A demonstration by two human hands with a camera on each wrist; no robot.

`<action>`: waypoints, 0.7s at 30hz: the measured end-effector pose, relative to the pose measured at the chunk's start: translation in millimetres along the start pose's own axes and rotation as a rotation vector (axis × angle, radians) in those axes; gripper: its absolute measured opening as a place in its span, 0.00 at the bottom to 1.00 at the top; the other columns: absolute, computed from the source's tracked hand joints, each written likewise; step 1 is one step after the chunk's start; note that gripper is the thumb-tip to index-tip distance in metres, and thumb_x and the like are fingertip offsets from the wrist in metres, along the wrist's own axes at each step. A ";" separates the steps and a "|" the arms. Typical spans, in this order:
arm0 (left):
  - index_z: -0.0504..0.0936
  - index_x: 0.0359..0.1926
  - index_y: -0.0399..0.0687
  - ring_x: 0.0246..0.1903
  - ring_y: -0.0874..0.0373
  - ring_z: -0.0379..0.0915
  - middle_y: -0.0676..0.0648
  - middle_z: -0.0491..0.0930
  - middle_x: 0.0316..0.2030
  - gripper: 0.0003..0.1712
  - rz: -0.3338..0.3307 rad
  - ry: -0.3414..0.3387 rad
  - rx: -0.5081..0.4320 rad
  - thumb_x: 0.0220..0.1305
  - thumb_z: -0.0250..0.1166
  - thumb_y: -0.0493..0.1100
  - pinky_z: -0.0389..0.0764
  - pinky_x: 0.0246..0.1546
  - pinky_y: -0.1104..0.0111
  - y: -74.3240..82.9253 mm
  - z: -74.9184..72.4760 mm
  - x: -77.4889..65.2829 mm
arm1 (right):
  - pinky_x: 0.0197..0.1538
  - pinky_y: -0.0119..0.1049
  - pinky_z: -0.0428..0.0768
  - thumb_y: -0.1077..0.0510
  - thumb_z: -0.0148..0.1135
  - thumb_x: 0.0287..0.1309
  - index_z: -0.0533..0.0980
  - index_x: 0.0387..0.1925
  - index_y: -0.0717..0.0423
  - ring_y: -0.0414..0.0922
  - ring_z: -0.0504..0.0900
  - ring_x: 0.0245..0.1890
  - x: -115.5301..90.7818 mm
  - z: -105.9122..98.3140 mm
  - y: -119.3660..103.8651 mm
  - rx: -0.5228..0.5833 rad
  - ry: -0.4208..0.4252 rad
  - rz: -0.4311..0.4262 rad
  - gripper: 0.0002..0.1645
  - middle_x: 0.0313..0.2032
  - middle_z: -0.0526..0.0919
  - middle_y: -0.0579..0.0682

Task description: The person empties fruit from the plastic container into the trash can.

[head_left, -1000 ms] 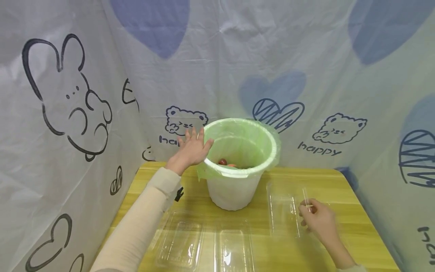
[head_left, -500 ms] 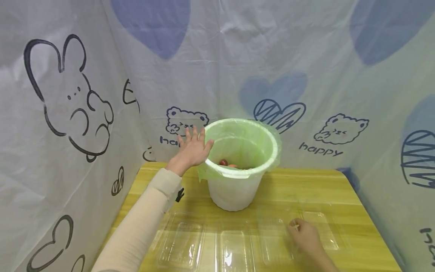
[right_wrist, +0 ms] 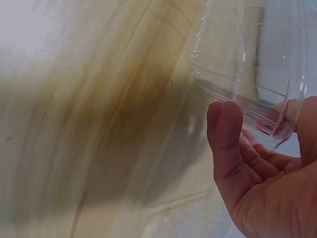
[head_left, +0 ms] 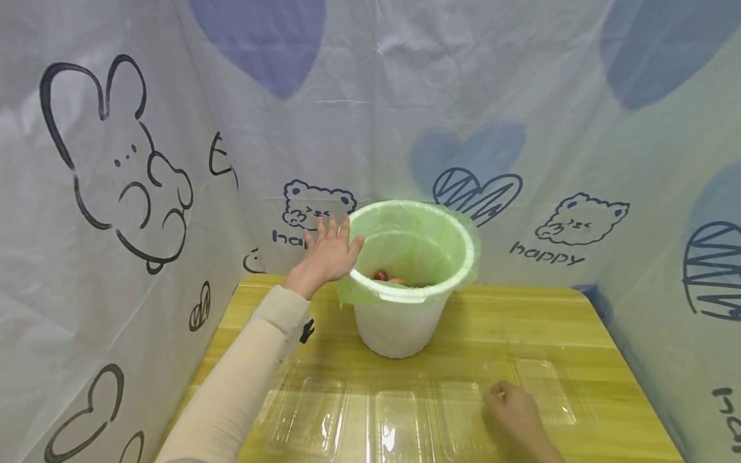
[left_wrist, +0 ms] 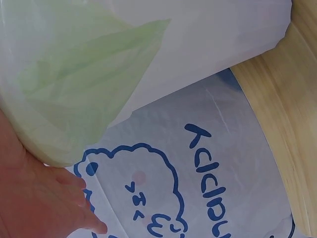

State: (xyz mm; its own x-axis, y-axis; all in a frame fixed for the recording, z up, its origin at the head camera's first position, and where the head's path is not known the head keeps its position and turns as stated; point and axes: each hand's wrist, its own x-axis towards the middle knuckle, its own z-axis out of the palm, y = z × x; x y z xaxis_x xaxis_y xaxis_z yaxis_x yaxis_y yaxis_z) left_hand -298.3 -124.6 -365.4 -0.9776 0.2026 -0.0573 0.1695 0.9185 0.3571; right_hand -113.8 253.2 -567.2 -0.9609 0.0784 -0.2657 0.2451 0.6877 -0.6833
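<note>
A white bucket (head_left: pixel 399 328) stands on the wooden table, lined with a thin green plastic bag (head_left: pixel 413 247). Inside it a dark red round thing (head_left: pixel 380 275) and something orange (head_left: pixel 397 281) show partly. My left hand (head_left: pixel 329 256) rests on the bucket's left rim, fingers spread and straight. At the front right, my right hand (head_left: pixel 514 411) holds a clear plastic box (head_left: pixel 461 411) by its right side. In the right wrist view, thumb and fingers lie about the edge of the clear box (right_wrist: pixel 247 54); a finger shows through the plastic.
Two more clear plastic boxes, one at left (head_left: pixel 307 405) and one in the middle (head_left: pixel 399 418), lie side by side in front of the bucket. Another clear box (head_left: pixel 547 386) lies right of my right hand. Printed sheeting (head_left: pixel 370 148) encloses the table's back and sides.
My right hand has come nearer and to the left with the clear box, which now lies lower beside the middle one. My left hand has stayed on the rim.
</note>
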 end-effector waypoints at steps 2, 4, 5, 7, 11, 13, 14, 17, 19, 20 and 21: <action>0.40 0.85 0.40 0.81 0.30 0.19 0.29 0.30 0.83 0.45 0.002 -0.002 -0.004 0.83 0.29 0.65 0.23 0.77 0.31 0.3 0.4 -0.1 | 0.25 0.32 0.83 0.60 0.54 0.67 0.79 0.49 0.71 0.44 0.81 0.23 -2.4 1.0 0.9 0.020 -0.009 0.011 0.18 0.28 0.85 0.52; 0.40 0.85 0.40 0.82 0.30 0.19 0.29 0.30 0.82 0.45 0.003 -0.001 -0.005 0.83 0.29 0.65 0.23 0.77 0.31 0.3 0.7 -0.1 | 0.25 0.31 0.84 0.60 0.54 0.67 0.78 0.51 0.74 0.44 0.82 0.21 -3.8 1.3 1.9 0.020 -0.005 -0.004 0.20 0.27 0.86 0.52; 0.40 0.85 0.40 0.82 0.30 0.19 0.29 0.30 0.82 0.45 0.002 0.000 -0.006 0.83 0.29 0.65 0.23 0.77 0.31 0.2 0.6 -0.1 | 0.24 0.32 0.84 0.60 0.54 0.67 0.78 0.53 0.75 0.45 0.82 0.19 -4.3 1.0 2.0 0.032 -0.011 0.003 0.21 0.26 0.86 0.53; 0.40 0.85 0.41 0.82 0.30 0.19 0.29 0.30 0.82 0.45 0.000 0.003 -0.002 0.83 0.29 0.65 0.23 0.77 0.31 -0.2 0.6 0.3 | 0.24 0.34 0.85 0.60 0.54 0.67 0.75 0.58 0.78 0.45 0.82 0.20 -3.4 -0.3 1.8 0.025 -0.019 0.002 0.26 0.27 0.86 0.54; 0.40 0.85 0.41 0.82 0.30 0.19 0.29 0.30 0.83 0.45 -0.005 0.005 -0.011 0.83 0.30 0.65 0.23 0.77 0.31 -0.7 -0.6 1.5 | 0.24 0.40 0.85 0.57 0.52 0.68 0.67 0.68 0.79 0.44 0.78 0.19 2.4 -7.4 -2.7 -0.012 -0.037 0.027 0.35 0.27 0.85 0.56; 0.39 0.85 0.41 0.81 0.30 0.18 0.29 0.29 0.82 0.45 -0.004 0.000 -0.015 0.83 0.29 0.66 0.22 0.77 0.31 -1.2 -1.1 1.9 | 0.22 0.37 0.82 0.56 0.53 0.69 0.66 0.67 0.81 0.42 0.75 0.17 6.8 -13.2 -6.1 -0.055 -0.016 -0.013 0.36 0.25 0.84 0.55; 0.39 0.85 0.41 0.81 0.30 0.18 0.29 0.29 0.82 0.45 -0.004 0.001 -0.019 0.82 0.29 0.66 0.22 0.77 0.32 -1.6 -1.2 2.1 | 0.19 0.35 0.79 0.57 0.53 0.69 0.65 0.68 0.82 0.41 0.72 0.14 9.4 -16.7 -8.0 -0.055 -0.011 -0.035 0.36 0.22 0.83 0.55; 0.36 0.85 0.41 0.81 0.30 0.18 0.30 0.27 0.82 0.46 -0.004 0.013 -0.036 0.82 0.27 0.67 0.22 0.77 0.32 -4.2 -1.4 2.1 | 0.16 0.31 0.74 0.58 0.55 0.70 0.68 0.64 0.84 0.40 0.71 0.14 17.9 -32.7 -20.9 -0.118 0.047 -0.155 0.33 0.23 0.84 0.59; 0.34 0.85 0.42 0.81 0.31 0.17 0.31 0.26 0.82 0.46 -0.001 0.032 -0.059 0.82 0.27 0.67 0.22 0.77 0.32 -6.5 -2.2 1.6 | 0.18 0.32 0.78 0.58 0.54 0.72 0.69 0.65 0.82 0.44 0.79 0.17 24.4 -47.9 -35.8 -0.140 0.069 -0.196 0.32 0.29 0.86 0.66; 0.33 0.85 0.42 0.81 0.31 0.17 0.31 0.26 0.82 0.46 0.004 0.044 -0.072 0.82 0.27 0.67 0.21 0.77 0.33 -7.8 -3.0 1.2 | 0.21 0.35 0.82 0.58 0.53 0.73 0.69 0.65 0.81 0.48 0.82 0.20 28.5 -56.7 -44.5 -0.154 0.093 -0.218 0.31 0.32 0.87 0.69; 0.33 0.85 0.42 0.81 0.31 0.17 0.31 0.26 0.82 0.46 0.011 0.056 -0.083 0.82 0.27 0.67 0.21 0.77 0.33 -9.1 -4.5 0.5 | 0.26 0.40 0.86 0.56 0.52 0.75 0.70 0.65 0.79 0.53 0.86 0.25 32.9 -66.6 -54.5 -0.171 0.117 -0.225 0.31 0.37 0.87 0.72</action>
State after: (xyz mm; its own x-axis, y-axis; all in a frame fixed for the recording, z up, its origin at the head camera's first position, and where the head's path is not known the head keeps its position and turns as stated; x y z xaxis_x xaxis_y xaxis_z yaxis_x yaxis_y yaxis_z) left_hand -300.9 -134.3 -364.4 -0.9815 0.1914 -0.0016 0.1718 0.8847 0.4333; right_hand -167.3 266.4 -493.3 -0.9993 -0.0140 -0.0344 0.0089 0.8082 -0.5888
